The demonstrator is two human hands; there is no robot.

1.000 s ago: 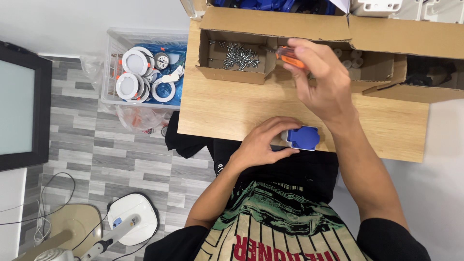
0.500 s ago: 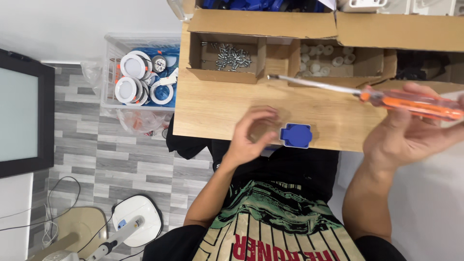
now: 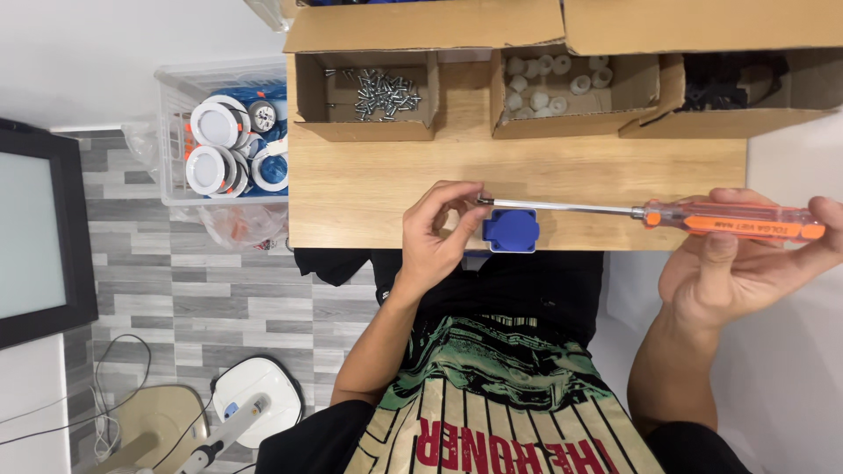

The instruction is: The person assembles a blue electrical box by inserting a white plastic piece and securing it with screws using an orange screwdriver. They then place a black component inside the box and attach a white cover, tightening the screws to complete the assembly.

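My right hand (image 3: 746, 263) holds a long screwdriver (image 3: 702, 216) by its clear orange handle, off the right edge of the wooden table (image 3: 378, 175). Its metal shaft lies level, pointing left. My left hand (image 3: 439, 233) pinches at the tip of the shaft with thumb and fingers; whether a screw sits there is too small to tell. A blue socket part (image 3: 512, 230) rests on the table's near edge, just below the shaft and right of my left hand.
Open cardboard boxes stand along the table's far side: one with screws (image 3: 382, 92), one with small white pieces (image 3: 553, 79), one with black parts (image 3: 729, 88). A clear plastic bin (image 3: 230, 145) of round white lamps sits left of the table. A dark screen (image 3: 39, 237) stands far left.
My right hand took the screwdriver from the boxes and swung out to the right. My left hand let go of the blue part and rose to the screwdriver's tip.
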